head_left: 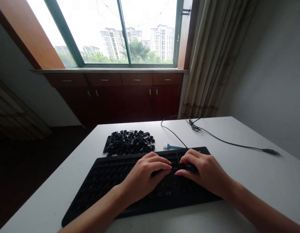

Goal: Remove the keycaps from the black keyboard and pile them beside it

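Two hands sit right on top of the black keyboard [111, 181], which lies flat on the white bench [249, 184] with most of its keycaps pulled off. Left hand [146, 176] rests palm down over the middle of the keyboard, fingers together and stretched toward the right. Right hand [203, 170] is just beside it, over the keyboard's right part, fingers curled down and pinching something small and dark against the board, probably a keycap, can't tell for sure. Fingertips of both hands nearly meet there. Behind the keyboard's left half there's a heap of loose black keycaps [129, 142], close to its far edge. A little blue tool [174, 147] lies just behind the keyboard too, right of the heap. Keyboard's cable [225, 139] snakes off behind and to the right, plug end well away from it.
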Available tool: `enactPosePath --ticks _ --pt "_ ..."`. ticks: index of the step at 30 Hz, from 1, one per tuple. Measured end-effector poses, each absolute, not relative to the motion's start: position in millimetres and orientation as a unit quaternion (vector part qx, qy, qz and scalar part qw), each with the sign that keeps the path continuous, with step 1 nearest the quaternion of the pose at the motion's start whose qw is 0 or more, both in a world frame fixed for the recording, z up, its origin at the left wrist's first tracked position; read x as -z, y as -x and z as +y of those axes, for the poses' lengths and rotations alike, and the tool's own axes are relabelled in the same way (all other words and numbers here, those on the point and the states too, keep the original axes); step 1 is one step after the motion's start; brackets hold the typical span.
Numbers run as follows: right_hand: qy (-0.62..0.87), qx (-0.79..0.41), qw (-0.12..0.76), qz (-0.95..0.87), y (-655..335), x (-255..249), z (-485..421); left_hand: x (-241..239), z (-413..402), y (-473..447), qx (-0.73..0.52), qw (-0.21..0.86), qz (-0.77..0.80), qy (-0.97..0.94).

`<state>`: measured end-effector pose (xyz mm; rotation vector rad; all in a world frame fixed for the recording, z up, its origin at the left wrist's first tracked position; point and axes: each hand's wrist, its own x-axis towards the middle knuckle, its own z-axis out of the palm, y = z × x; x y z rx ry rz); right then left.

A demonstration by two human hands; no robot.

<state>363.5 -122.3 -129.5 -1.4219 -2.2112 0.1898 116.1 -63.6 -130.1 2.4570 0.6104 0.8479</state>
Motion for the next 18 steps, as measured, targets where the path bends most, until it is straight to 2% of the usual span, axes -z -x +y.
enactPosePath --ticks 13,18 --pt "0.522 -0.091 0.249 -0.811 -366 128 -122 134 -65 -116 -0.312 0.224 0.261 -0.886" --pt "0.464 -0.096 0.224 -0.852 -374 121 -122 134 -63 -116 -0.323 0.24 0.25 -0.881"
